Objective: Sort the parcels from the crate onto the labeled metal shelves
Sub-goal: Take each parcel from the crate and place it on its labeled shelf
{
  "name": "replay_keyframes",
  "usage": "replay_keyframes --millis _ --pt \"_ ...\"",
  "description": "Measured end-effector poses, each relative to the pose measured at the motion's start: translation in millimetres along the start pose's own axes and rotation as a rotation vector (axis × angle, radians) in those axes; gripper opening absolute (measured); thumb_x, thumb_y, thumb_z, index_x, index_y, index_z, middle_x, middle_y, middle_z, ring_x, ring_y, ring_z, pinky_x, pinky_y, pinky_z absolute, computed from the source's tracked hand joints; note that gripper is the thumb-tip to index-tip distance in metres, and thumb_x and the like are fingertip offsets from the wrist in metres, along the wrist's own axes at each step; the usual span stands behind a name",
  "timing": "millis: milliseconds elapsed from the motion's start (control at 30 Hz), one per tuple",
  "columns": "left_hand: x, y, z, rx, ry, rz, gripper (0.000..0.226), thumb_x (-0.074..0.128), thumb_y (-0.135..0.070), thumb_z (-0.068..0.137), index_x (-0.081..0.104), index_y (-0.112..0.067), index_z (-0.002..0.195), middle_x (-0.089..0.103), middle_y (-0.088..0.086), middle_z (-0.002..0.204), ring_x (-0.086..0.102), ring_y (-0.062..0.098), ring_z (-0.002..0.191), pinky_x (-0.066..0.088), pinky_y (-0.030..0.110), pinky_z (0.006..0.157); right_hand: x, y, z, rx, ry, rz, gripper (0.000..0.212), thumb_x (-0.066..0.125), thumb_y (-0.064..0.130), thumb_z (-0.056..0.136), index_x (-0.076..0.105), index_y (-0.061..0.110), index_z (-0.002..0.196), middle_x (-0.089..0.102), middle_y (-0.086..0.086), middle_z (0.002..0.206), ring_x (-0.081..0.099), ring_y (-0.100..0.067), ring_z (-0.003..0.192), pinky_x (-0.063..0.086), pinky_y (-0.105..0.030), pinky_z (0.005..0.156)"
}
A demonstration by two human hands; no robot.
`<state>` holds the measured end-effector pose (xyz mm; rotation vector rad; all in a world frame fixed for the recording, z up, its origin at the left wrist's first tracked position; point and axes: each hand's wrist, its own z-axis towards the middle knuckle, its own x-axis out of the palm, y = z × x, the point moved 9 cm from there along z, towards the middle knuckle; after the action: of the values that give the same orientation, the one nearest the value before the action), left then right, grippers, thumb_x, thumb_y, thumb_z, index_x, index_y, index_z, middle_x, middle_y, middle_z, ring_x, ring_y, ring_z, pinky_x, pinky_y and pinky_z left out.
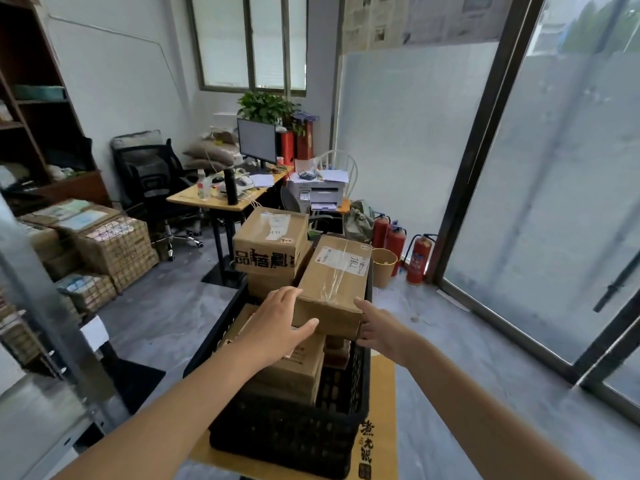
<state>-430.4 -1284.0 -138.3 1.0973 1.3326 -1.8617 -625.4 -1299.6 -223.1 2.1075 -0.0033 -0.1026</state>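
A black plastic crate (294,434) in front of me holds several cardboard parcels. A long taped parcel (334,278) with a white label lies tilted on top. My left hand (277,323) holds its near left corner, thumb along the front face and fingers over the top edge. My right hand (379,329) touches its near right corner; how its fingers lie is partly hidden. A larger box with black printed characters (268,242) stands behind it, and a flatter parcel (298,367) lies under my left hand. A grey metal shelf post (52,306) rises at the left.
The crate stands on a flat yellow-brown carton (377,441). Stacked boxes (114,244) line the left wall. A desk (221,199) with a monitor, an office chair, a printer (320,192), a bin and fire extinguishers (394,244) stand behind. Glass doors are to the right.
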Motion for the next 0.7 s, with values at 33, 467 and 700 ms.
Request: replay_keyframes --millis 33,467,700 --pt "2.9 -0.1 5.3 -0.007 0.003 0.003 0.069 0.05 -0.056 0.09 0.025 -0.025 0.146 0.028 -0.007 0.151 0.03 0.011 0.138 0.034 0.037 0.111 -1.5 0.9 6.6 0.005 -0.018 0.021 0.066 0.057 0.051 0.093 0.042 0.006 0.138 0.059 -0.013 0.126 0.055 -0.029 0.12 0.045 -0.042 0.108" --pt "36.6 26.4 63.0 -0.094 0.107 -0.037 0.068 0.048 -0.055 0.092 0.026 -0.021 0.146 0.028 -0.006 0.151 0.026 0.012 0.139 0.03 0.033 0.111 14.1 -5.8 58.6 0.04 0.047 0.299 0.038 0.048 0.058 0.094 0.062 0.023 0.093 0.071 -0.006 0.097 0.066 -0.024 0.098 0.052 -0.035 0.082" --pt "37.1 36.3 68.1 -0.077 0.077 -0.032 0.063 0.05 -0.053 0.092 0.031 -0.021 0.143 0.034 -0.006 0.145 0.031 0.009 0.133 0.033 0.03 0.107 25.1 -7.9 70.8 0.056 0.088 0.311 0.05 0.073 0.049 0.081 0.058 0.012 0.112 0.07 -0.017 0.111 0.068 -0.031 0.103 0.059 -0.039 0.082"
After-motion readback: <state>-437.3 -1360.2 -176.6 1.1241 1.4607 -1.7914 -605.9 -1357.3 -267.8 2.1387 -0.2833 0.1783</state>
